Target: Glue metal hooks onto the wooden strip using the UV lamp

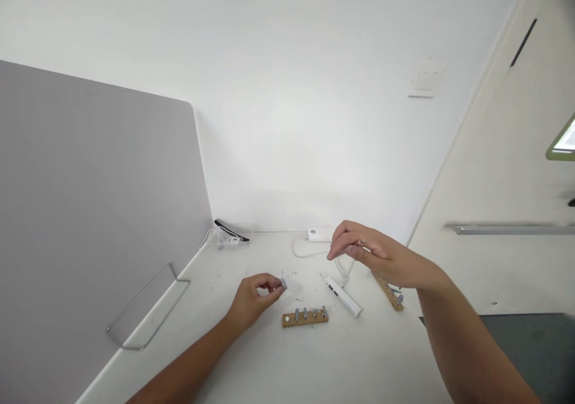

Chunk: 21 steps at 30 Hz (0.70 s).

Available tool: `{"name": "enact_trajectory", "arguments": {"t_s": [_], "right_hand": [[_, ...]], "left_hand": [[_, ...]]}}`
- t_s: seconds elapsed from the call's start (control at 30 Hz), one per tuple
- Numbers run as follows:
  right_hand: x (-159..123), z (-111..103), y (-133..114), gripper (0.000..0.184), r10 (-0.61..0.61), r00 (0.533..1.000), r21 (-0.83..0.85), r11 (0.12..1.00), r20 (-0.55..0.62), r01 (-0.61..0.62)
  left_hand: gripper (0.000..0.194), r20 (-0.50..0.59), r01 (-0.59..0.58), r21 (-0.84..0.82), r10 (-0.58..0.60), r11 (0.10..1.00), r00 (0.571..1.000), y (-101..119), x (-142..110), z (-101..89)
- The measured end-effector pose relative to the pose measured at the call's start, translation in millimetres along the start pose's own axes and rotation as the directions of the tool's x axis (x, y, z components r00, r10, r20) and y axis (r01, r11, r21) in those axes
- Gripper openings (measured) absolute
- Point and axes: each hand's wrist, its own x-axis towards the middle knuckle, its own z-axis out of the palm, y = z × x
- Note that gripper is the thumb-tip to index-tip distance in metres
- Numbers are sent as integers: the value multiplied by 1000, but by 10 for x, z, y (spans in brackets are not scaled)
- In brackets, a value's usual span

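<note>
My left hand (pixel 252 299) pinches a small flat grey piece (pixel 284 283) between thumb and fingertips, above the white tabletop. Just to its right lies a short wooden strip (pixel 305 318) carrying several upright grey pieces and a white dot at its left end. My right hand (pixel 366 251), with a ring on one finger, hovers over the table with its fingers stretched out to the left; I see nothing in it. Below that hand a white pen-shaped tool (pixel 344 296) with a thin tip rests on the table. A second wooden strip (pixel 390 291) lies partly hidden under the right wrist.
A white box with a round button (pixel 318 235) sits against the wall, a white cable (pixel 299 254) beside it. In the back left corner lie a black strap (pixel 231 231) and cords. A wire rack (pixel 148 308) adjoins the grey partition (pixel 99 200). Small grey scraps dot the table.
</note>
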Motion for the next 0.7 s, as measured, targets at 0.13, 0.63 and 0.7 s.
{"name": "enact_trajectory", "arguments": {"t_s": [0.13, 0.63, 0.7], "right_hand": [[34, 16, 30, 34, -42, 999, 72, 997, 28, 40], [604, 445, 984, 43, 126, 992, 225, 966, 23, -128], [656, 505, 1089, 48, 127, 992, 244, 962, -2, -122]], "left_hand": [[20, -23, -6, 2, 6, 1000, 1000, -3, 8, 1], [22, 40, 24, -2, -24, 1000, 999, -6, -19, 12], [21, 56, 29, -6, -28, 1000, 998, -11, -21, 10]]}}
